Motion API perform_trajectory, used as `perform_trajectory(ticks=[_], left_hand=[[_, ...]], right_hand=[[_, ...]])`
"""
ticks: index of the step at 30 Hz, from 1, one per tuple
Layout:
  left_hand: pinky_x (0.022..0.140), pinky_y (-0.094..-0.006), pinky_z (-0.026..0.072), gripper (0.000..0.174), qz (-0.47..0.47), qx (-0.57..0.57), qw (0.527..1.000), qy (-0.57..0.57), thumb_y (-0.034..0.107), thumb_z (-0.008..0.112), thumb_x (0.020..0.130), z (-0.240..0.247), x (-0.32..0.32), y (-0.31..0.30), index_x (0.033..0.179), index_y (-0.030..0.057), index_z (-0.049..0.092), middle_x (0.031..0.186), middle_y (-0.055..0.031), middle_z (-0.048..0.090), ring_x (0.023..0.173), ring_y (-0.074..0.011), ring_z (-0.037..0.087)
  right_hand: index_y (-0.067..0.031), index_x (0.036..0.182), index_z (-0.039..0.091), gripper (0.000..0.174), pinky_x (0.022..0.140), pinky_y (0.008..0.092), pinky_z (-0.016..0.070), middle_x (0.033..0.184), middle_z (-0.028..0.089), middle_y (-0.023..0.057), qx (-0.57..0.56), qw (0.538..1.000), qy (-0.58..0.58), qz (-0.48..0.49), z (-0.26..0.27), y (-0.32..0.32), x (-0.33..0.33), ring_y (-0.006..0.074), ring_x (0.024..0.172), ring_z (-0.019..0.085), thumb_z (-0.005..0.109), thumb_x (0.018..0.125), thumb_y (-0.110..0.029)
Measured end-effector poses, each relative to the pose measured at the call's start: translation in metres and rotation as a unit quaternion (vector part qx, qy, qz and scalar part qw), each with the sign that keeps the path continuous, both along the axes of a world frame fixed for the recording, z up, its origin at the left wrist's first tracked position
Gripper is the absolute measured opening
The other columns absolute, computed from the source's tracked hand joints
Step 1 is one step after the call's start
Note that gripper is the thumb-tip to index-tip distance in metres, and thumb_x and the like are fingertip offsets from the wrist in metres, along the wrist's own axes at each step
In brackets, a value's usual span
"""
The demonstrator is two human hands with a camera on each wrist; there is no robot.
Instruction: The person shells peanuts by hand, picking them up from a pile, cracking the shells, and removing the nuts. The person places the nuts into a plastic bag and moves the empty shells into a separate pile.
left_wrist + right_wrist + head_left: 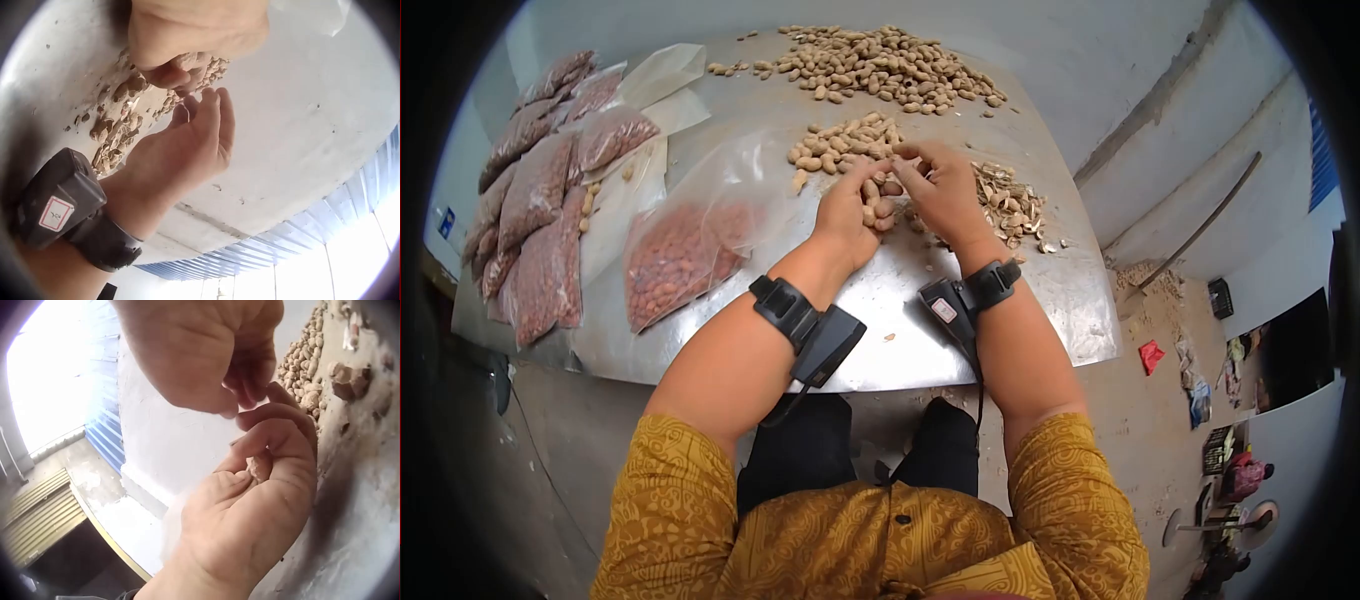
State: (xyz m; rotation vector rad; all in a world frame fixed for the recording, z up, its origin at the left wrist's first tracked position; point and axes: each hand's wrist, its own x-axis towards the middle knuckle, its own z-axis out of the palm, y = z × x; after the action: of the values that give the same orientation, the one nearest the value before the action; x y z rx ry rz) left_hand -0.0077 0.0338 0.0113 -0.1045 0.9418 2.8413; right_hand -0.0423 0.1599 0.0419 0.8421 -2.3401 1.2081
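Note:
The left hand (847, 215) is curled round several unshelled peanuts (884, 208) over the metal table. In the right wrist view, the left hand (250, 500) has a peanut (259, 467) in its palm. The right hand (945, 195) meets it from the right, fingers bent and fingertips close to the left fingertips; whether they pinch anything is hidden. Behind the hands lies a small pile of unshelled peanuts (850, 140). Broken shells (1010, 205) are heaped beside the right hand. An open clear bag of red kernels (675, 265) lies left of the left forearm.
A larger heap of unshelled peanuts (890, 65) covers the table's far side. Several filled bags (535, 190) are stacked at the left edge, near empty plastic bags (665, 75). The metal table (880, 350) ends just before the person's legs. A wall stands behind it.

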Motion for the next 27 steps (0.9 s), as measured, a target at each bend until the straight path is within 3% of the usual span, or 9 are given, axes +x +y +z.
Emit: perform_trajectory(ticks=[4,7,11,12,15,18,20,25,27], left_hand=[[0.041,-0.0198,0.0284,0.028,0.024,-0.1,0.992,0.075,0.022,0.042,0.093,-0.005,0.005,0.008,0.114,0.005,0.048,0.071,-0.0019,0.049,0.046,-0.0067,0.037],[0.042,-0.0188,0.0275,0.029,0.041,-0.146,0.983,0.108,0.019,0.043,0.093,0.0,0.006,0.01,0.119,0.0072,0.047,0.071,-0.0005,0.048,0.046,-0.0055,0.036],[0.042,-0.0172,0.0278,0.028,0.063,-0.176,0.977,0.107,0.019,0.046,0.092,0.004,0.009,0.012,0.117,0.0078,0.05,0.07,0.0012,0.047,0.047,-0.0042,0.037],[0.042,-0.017,0.0285,0.027,0.053,-0.178,0.977,0.107,0.02,0.047,0.092,0.003,0.01,0.01,0.115,0.0076,0.052,0.069,0.0015,0.047,0.047,-0.0043,0.038],[0.043,-0.0162,0.0284,0.023,0.056,-0.211,0.971,0.1,0.021,0.053,0.09,0.007,0.012,0.008,0.106,0.007,0.059,0.068,0.0032,0.048,0.048,-0.0035,0.038],[0.044,-0.0158,0.0282,0.022,0.067,-0.276,0.952,0.112,0.018,0.057,0.087,0.017,0.017,0.002,0.104,0.0049,0.06,0.067,0.0049,0.048,0.049,-0.0022,0.037],[0.044,-0.0156,0.0283,0.023,0.071,-0.321,0.934,0.136,0.016,0.06,0.085,0.023,0.022,-0.001,0.104,0.0031,0.061,0.066,0.0061,0.049,0.05,-0.0014,0.037],[0.044,-0.0167,0.028,0.024,0.079,-0.292,0.939,0.167,0.013,0.06,0.085,0.016,0.021,-0.001,0.106,0.0028,0.058,0.063,0.0075,0.045,0.051,-0.0019,0.038],[0.044,-0.0168,0.0284,0.023,0.086,-0.257,0.947,0.174,0.011,0.06,0.084,0.013,0.018,0.001,0.105,0.0026,0.058,0.064,0.0072,0.046,0.051,-0.0022,0.038]], right_hand=[[0.0021,0.111,0.054,0.03,0.061,0.0227,0.0463,0.084,0.059,0.0047,-0.215,0.923,-0.277,0.161,-0.011,0.007,0.002,0.0088,0.068,0.054,0.058,0.082,-0.007],[0.0008,0.109,0.056,0.03,0.061,0.0228,0.0463,0.082,0.06,0.0053,-0.235,0.909,-0.299,0.172,-0.005,0.011,0.006,0.0094,0.067,0.055,0.059,0.08,-0.005],[0.0003,0.093,0.064,0.017,0.063,0.0225,0.0466,0.082,0.063,0.0046,-0.185,0.944,-0.211,0.175,-0.004,0.014,0.006,0.0084,0.07,0.055,0.06,0.077,-0.003],[0.001,0.088,0.065,0.013,0.066,0.0223,0.0465,0.084,0.063,0.0041,-0.197,0.934,-0.241,0.172,0.002,0.015,0.011,0.008,0.072,0.056,0.061,0.077,-0.005],[0.0009,0.089,0.064,0.014,0.064,0.0214,0.0451,0.08,0.063,0.0035,-0.207,0.932,-0.256,0.151,0.002,0.018,0.011,0.0081,0.07,0.055,0.062,0.078,-0.006],[-0.0005,0.086,0.064,0.011,0.061,0.0207,0.0431,0.076,0.061,0.0029,-0.325,0.864,-0.315,0.22,-0.007,0.015,0.006,0.008,0.066,0.053,0.063,0.078,-0.008],[-0.0019,0.084,0.064,0.009,0.059,0.0204,0.0418,0.073,0.06,0.0024,-0.345,0.854,-0.315,0.227,-0.007,0.014,0.005,0.0079,0.064,0.051,0.064,0.078,-0.009],[-0.0027,0.084,0.063,0.01,0.057,0.0201,0.0411,0.071,0.059,0.0015,-0.344,0.861,-0.29,0.239,-0.013,0.015,-0.001,0.0079,0.063,0.051,0.066,0.078,-0.01],[-0.0022,0.09,0.064,0.016,0.06,0.0194,0.0429,0.079,0.062,0.0027,-0.351,0.855,-0.292,0.245,-0.013,0.016,-0.002,0.0085,0.072,0.056,0.067,0.076,-0.008]])
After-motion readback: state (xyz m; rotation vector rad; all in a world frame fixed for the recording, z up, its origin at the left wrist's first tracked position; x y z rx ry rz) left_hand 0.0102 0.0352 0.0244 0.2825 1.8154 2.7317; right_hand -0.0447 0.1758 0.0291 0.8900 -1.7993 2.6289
